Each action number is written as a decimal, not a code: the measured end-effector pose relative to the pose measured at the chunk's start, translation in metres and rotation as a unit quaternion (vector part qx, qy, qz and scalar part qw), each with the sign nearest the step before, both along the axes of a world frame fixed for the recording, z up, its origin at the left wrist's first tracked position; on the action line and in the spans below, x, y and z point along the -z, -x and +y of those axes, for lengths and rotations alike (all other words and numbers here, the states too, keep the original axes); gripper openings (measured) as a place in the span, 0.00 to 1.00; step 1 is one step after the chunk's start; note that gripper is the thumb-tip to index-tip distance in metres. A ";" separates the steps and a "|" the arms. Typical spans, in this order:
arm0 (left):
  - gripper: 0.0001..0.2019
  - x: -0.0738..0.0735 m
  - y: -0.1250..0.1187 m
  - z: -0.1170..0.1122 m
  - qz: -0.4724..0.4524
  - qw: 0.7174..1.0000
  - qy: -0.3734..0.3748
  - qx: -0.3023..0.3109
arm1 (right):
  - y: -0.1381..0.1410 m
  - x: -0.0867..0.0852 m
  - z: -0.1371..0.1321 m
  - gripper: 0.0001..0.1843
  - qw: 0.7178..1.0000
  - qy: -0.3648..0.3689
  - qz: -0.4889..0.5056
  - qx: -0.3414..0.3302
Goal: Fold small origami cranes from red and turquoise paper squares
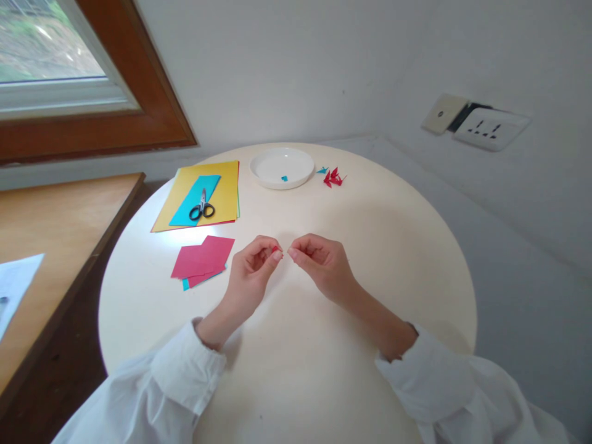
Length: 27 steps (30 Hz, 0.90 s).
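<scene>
Above the middle of the table, my left hand (pixel 248 271) pinches a small piece of red folded paper (pixel 276 249) between thumb and forefinger. Only a bit of red shows; the rest is hidden by the fingers. Just to its right, my right hand (pixel 327 266) is closed in a pinch, its fingertips a small gap away from the left ones. Whatever it holds, if anything, is too small to make out. Left of my left hand lie red paper squares (pixel 203 258) with a blue sheet (pixel 185 284) peeking out beneath.
Black-handled scissors (pixel 202 208) rest on a blue sheet (pixel 185 206) over yellow paper (pixel 226 191). At the back stands a white plate (pixel 303 176) holding a small blue piece (pixel 284 178). Beside it are several red folded paper figures (pixel 333 178) and a blue one (pixel 322 170).
</scene>
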<state>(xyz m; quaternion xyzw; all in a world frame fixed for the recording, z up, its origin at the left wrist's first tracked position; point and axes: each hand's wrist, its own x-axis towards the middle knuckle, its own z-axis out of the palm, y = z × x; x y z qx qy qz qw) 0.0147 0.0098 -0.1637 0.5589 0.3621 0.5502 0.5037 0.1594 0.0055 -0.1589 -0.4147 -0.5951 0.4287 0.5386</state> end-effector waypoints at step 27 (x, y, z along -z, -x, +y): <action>0.09 -0.002 -0.002 -0.001 -0.068 0.987 0.134 0.059 | -0.003 -0.002 -0.004 0.06 0.947 -0.265 -0.161 0.090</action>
